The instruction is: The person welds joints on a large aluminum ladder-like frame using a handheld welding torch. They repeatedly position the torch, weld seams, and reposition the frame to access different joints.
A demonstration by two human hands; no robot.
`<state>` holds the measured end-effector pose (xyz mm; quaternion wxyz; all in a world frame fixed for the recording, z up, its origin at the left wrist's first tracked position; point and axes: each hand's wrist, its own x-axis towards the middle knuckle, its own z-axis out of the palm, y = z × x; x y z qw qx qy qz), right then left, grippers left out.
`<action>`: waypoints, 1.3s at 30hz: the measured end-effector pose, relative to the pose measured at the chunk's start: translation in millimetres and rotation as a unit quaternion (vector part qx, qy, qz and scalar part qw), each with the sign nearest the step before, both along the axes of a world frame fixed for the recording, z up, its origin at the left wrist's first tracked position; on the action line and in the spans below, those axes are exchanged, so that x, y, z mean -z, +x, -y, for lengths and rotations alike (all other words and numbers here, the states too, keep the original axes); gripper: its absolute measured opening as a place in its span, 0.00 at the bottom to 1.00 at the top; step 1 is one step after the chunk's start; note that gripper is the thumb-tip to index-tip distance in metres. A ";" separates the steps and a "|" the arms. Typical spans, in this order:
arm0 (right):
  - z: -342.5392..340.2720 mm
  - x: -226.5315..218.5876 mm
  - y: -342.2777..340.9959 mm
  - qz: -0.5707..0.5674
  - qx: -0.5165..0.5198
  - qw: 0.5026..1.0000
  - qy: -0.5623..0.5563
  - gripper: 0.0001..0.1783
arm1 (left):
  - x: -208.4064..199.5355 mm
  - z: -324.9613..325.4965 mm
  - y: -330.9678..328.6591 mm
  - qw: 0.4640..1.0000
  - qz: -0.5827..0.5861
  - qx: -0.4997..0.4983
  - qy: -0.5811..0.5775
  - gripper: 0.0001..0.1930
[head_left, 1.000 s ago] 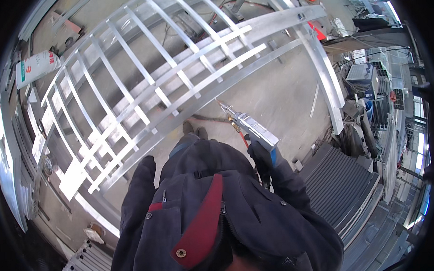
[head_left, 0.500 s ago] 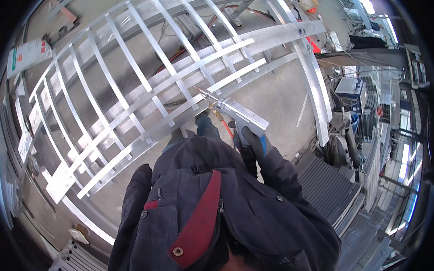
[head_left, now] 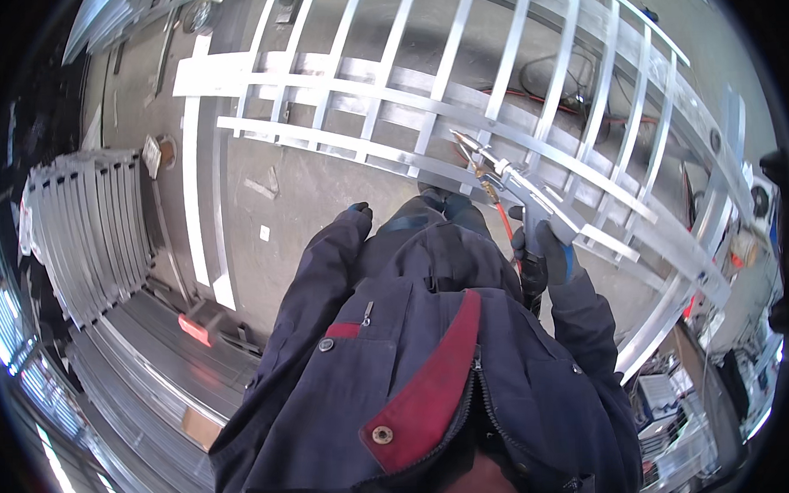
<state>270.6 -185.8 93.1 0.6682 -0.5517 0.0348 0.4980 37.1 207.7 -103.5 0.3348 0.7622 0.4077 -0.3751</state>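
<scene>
My right hand (head_left: 555, 251), in a dark glove with a blue patch, is closed around the handle of a silver welding gun (head_left: 532, 196). Its narrow pointed nozzle slants up and left, close to the near bars of a metal frame (head_left: 389, 94); contact cannot be made out. A red hose (head_left: 504, 222) runs down from the gun's brass fitting. My left hand (head_left: 361, 209), also dark-gloved, hangs beside my leg, away from the frame. Only a small part of it shows past the sleeve, and its fingers are too small to read.
Rows of grey metal profiles (head_left: 94, 226) are stacked at the left, with long panels (head_left: 146, 359) nearer me. A long pale bar (head_left: 203, 184) stands out against the floor left of my arm. At the far right lie cables and equipment (head_left: 656, 402). Dark cables (head_left: 571, 79) trail under the frame.
My view has swung left, so the frame and welding gun appear farther right and the stacked profiles come into sight. My left hand now shows. The gun stays in my right hand.
</scene>
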 end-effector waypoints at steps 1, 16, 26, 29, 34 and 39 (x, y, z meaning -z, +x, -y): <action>-9.2 -2.3 9.7 -0.010 -0.020 1.000 -0.010 0.42 | -1.5 -0.7 -4.6 1.000 -0.001 -0.016 0.006 0.27; -194.0 -21.0 57.2 -0.003 -0.195 0.980 -0.048 0.30 | -53.2 -66.5 -15.2 0.989 -0.001 -0.129 0.071 0.27; -359.2 -31.4 49.8 0.076 -0.250 0.957 -0.129 0.24 | 4.0 -203.3 19.1 0.948 0.229 -0.151 0.161 0.26; -398.1 -15.4 60.1 0.066 -0.291 0.941 -0.160 0.22 | 14.6 -218.7 30.4 0.905 0.314 -0.106 0.268 0.26; -452.5 20.5 82.6 0.057 -0.334 0.930 -0.140 0.21 | 18.8 -222.8 44.1 0.868 0.371 -0.018 0.330 0.25; -495.6 48.2 105.2 0.053 -0.361 0.923 -0.124 0.21 | 18.3 -219.5 48.1 0.875 0.353 -0.023 0.329 0.27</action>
